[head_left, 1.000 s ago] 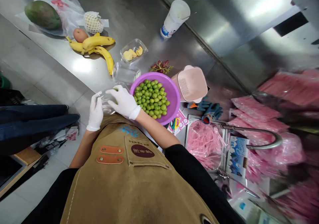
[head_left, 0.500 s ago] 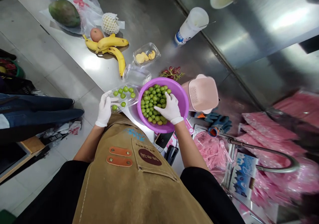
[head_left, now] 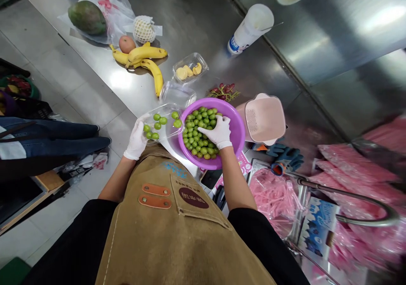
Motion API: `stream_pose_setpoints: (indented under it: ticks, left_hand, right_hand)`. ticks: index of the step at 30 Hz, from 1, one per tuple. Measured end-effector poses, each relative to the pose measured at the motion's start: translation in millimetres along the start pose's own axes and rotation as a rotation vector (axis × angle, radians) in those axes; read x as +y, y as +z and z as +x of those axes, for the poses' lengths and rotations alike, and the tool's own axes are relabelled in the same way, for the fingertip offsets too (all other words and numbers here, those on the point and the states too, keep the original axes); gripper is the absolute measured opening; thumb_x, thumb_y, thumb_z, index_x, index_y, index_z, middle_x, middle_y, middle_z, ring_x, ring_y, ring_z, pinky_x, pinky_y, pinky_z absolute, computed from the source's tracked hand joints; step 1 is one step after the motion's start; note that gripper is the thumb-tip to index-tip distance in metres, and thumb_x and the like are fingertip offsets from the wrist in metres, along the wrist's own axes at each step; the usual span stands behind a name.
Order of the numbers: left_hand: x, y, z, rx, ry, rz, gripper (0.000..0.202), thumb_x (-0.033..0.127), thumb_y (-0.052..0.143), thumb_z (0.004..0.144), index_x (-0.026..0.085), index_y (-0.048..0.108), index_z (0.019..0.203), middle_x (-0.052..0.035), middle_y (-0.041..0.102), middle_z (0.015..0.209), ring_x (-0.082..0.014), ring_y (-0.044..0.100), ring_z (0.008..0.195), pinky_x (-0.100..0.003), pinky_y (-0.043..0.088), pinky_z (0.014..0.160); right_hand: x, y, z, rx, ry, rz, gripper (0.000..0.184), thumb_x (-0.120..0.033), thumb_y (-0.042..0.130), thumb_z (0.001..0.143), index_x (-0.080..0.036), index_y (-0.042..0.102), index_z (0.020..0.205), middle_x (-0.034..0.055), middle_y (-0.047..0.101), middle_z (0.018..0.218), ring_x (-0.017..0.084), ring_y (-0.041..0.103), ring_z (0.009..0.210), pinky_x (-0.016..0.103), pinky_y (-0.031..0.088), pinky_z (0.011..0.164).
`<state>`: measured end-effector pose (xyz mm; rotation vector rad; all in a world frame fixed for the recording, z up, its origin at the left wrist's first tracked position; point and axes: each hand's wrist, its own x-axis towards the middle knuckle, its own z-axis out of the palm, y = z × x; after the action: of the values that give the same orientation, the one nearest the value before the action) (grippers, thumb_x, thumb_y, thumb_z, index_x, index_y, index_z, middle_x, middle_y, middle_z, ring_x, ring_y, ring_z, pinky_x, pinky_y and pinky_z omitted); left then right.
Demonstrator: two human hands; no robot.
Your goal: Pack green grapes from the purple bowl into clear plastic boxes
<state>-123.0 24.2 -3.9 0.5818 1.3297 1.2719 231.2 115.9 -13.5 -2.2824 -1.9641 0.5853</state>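
My left hand (head_left: 136, 140), in a white glove, holds a clear plastic tray (head_left: 168, 132) by its near edge. Several small green fruits (head_left: 157, 125) lie loose in the tray, whose far corner reaches the rim of a purple plastic bowl (head_left: 236, 137). That bowl is heaped with more of the same green fruits (head_left: 198, 135). My right hand (head_left: 217, 132), also gloved, rests on top of the heap with its fingers together. Whatever lies under those fingers is hidden.
A steel counter (head_left: 203, 35) carries a mango, bananas, a small round fruit, a netted pear, red grapes, a white cup and clear containers. A pink strainer (head_left: 264, 119) stands beyond the bowl. Pink bags (head_left: 355, 171) and a curved tap (head_left: 358, 198) lie right. A seated person's legs (head_left: 47, 137) are left.
My right hand has gone from the tray into the purple bowl and sits on the fruits. The tray has moved closer to the bowl, and its fruits have shifted.
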Motion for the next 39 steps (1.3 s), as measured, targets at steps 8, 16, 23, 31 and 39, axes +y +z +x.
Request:
stream_pose_setpoints:
  ticks: [8,16,23,31,39]
  left_hand:
    - [1.9,1.1,3.4,-0.046,-0.017,-0.151,0.055,0.069,0.067,0.097,0.028,0.069,0.135,-0.0080,0.070,0.135,-0.0237,0.077,0.104,-0.036,0.071,0.075]
    - [2.8,6.7,2.6,-0.079,0.023,-0.168,0.053,0.068,0.064,0.100,0.029,0.068,0.136,-0.0088,0.069,0.144,-0.0266,0.076,0.117,-0.038,0.072,0.080]
    - [-5.8,3.9,8.3,-0.130,0.052,-0.290,0.048,0.065,0.070,0.099,0.031,0.070,0.134,-0.0059,0.072,0.144,-0.0267,0.076,0.121,-0.042,0.072,0.091]
    - [-19.0,4.0,18.3,-0.092,0.139,-0.188,0.041,0.059,0.070,0.101,0.030,0.072,0.129,-0.0065,0.072,0.143,-0.0276,0.070,0.130,-0.046,0.069,0.101]
    - [-27.8,7.1,24.6,0.006,0.293,0.014,0.037,0.054,0.067,0.103,0.028,0.075,0.128,-0.0067,0.074,0.140,-0.0245,0.066,0.138,-0.045,0.052,0.125]
  right_hand:
    - [-2.3,-7.0,5.1,-0.051,-0.006,0.020,0.105,-0.082,0.089,0.061,-0.023,0.058,0.142,0.0186,0.052,0.143,0.045,0.062,0.128,0.066,0.051,0.113]
    - [6.7,-7.3,10.5,-0.110,-0.071,0.001,0.095,-0.070,0.089,0.068,-0.022,0.061,0.144,0.0151,0.055,0.133,0.041,0.059,0.127,0.061,0.049,0.115]
    - [20.2,-5.6,5.2,-0.071,-0.210,0.214,0.049,-0.049,0.087,0.069,-0.024,0.066,0.106,0.0087,0.052,0.128,0.033,0.058,0.128,0.050,0.045,0.123]
    - [-0.2,-4.9,6.7,0.034,-0.068,0.053,0.029,-0.033,0.079,0.070,-0.024,0.064,0.093,0.0106,0.054,0.125,0.030,0.064,0.106,0.047,0.057,0.104]
    - [-15.1,-31.5,-3.5,0.130,0.023,0.107,0.022,-0.027,0.074,0.066,-0.024,0.064,0.086,0.0055,0.056,0.106,0.026,0.062,0.099,0.044,0.056,0.102]
